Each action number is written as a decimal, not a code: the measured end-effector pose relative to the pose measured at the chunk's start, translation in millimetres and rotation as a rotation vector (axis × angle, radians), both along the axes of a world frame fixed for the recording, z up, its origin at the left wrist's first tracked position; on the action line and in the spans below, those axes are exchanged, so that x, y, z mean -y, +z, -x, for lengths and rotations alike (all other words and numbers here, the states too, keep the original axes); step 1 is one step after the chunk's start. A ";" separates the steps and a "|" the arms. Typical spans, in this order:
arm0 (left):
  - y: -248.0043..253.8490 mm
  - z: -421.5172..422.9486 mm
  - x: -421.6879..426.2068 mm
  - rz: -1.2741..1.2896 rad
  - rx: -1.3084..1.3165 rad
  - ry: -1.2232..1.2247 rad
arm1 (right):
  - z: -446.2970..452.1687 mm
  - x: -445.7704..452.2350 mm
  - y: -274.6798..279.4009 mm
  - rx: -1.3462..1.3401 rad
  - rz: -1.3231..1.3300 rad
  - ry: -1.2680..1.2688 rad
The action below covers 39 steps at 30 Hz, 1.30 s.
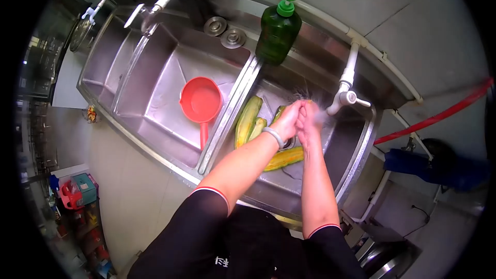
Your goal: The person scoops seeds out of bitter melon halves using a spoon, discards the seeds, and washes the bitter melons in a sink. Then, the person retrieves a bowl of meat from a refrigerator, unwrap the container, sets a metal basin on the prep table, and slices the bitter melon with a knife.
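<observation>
My left hand (289, 119) and my right hand (309, 118) are pressed together, fingers closed, under the white tap (343, 99) at the right-hand basin. Water splashes off the fingertips. A tiny yellowish bit shows at the top of the right hand, but what lies between the fingers is hidden. Around and below the hands, long yellow-green gourds lie in the basin: one long gourd (249, 119) along the left wall, a shorter gourd (257, 128) beside it, and another gourd (285, 159) under my wrists. Part of one more shows behind my left hand. A pale band (274, 137) circles my left wrist.
A red dipper (200, 101) rests in the middle basin. On the back ledge stand a green pump bottle (279, 31) and two metal drain strainers (233, 37). Another tap (160, 5) hangs over the left basins. A red hose (439, 112) runs off to the right.
</observation>
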<state>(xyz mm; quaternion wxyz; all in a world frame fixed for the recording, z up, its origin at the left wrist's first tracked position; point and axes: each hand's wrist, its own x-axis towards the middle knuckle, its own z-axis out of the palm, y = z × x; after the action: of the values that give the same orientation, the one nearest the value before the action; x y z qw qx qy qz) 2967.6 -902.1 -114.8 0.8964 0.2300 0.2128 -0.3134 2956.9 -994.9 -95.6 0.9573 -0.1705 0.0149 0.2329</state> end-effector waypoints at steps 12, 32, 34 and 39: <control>-71.0 103.4 -70.3 -0.675 -0.059 -0.260 | 83.4 -21.5 -239.1 -0.279 1.817 0.488; 7.8 80.8 -24.6 -1.294 0.515 -0.364 | 14.3 28.2 -95.6 0.266 1.803 0.083; 1.9 87.2 -28.2 -1.206 0.466 -0.366 | -11.8 16.8 -73.3 0.318 1.841 0.057; 9.6 67.1 -48.9 -1.116 0.458 -0.235 | 30.0 -20.5 -49.0 0.206 1.583 -0.296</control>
<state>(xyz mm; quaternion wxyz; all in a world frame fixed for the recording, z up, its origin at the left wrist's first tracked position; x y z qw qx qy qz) 2900.5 -853.2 -105.2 0.6230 0.7482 0.1202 -0.1942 2926.9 -974.4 -144.6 0.5704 -0.8140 0.1094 0.0076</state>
